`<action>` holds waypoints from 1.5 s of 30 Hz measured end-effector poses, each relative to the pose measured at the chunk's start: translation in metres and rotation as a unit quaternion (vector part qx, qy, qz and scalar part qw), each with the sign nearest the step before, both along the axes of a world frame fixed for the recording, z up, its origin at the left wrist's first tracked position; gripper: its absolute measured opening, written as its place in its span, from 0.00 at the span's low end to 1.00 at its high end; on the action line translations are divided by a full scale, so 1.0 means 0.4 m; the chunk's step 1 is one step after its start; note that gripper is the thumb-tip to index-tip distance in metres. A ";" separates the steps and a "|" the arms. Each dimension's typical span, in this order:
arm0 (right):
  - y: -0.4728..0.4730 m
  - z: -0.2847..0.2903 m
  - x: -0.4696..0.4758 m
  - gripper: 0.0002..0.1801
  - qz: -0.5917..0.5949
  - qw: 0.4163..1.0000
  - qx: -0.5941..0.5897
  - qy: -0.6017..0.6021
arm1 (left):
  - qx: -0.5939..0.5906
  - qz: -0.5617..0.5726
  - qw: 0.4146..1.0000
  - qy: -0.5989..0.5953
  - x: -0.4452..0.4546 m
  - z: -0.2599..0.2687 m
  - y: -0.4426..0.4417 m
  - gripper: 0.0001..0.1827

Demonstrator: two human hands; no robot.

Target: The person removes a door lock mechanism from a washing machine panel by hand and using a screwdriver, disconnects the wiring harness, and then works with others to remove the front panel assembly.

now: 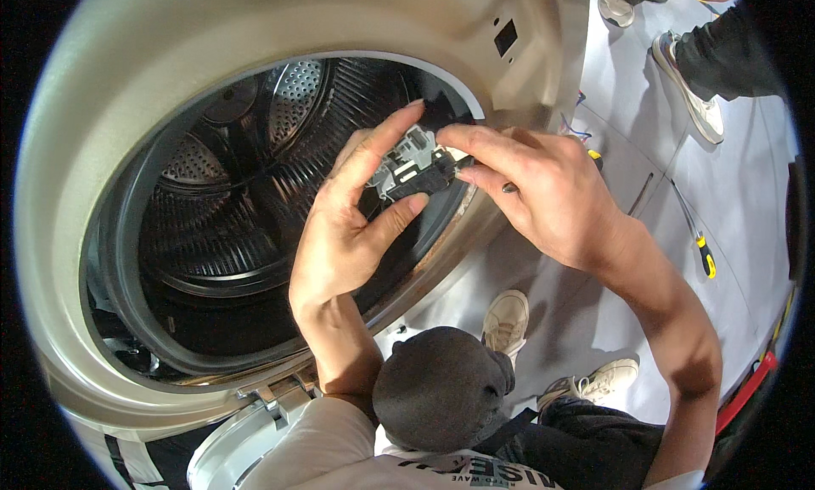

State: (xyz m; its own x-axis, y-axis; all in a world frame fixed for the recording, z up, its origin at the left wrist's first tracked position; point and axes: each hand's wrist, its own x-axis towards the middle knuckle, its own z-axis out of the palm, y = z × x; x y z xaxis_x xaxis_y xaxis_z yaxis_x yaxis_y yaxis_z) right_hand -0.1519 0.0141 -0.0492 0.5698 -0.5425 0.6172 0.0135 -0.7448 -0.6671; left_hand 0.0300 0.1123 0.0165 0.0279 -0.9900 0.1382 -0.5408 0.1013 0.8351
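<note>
In front of the open drum mouth of a front-loading washing machine, my left hand holds a small black and grey plastic part, likely a door lock, between thumb and fingers. My right hand pinches the part's right end, where a whitish piece shows at the fingertips. A dark metallic tip sticks out between the fingers of that hand; what it belongs to is hidden. Behind lies the perforated steel drum with its grey rubber gasket.
A yellow-and-black screwdriver and a thin dark rod lie on the floor at right. Coloured wires hang by the cabinet edge. The opened door is at lower left. Another person's shoes stand at upper right. A red handle is at lower right.
</note>
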 end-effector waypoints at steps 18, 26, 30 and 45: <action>-0.050 0.014 0.012 0.08 0.015 0.999 -0.050 0.011 | 0.019 0.039 0.971 0.236 0.014 -0.003 -0.020 0.32; -0.066 0.027 -0.003 0.06 0.081 0.996 -0.001 0.037 | 0.053 0.100 0.940 0.321 0.014 -0.004 -0.026 0.24; -0.054 0.048 -0.004 0.08 0.068 0.992 0.025 0.104 | 0.053 0.065 0.958 0.273 0.023 -0.001 -0.019 0.29; -0.044 0.068 -0.027 0.12 0.075 0.995 0.025 0.060 | -0.045 0.082 0.971 0.221 0.019 -0.041 -0.018 0.26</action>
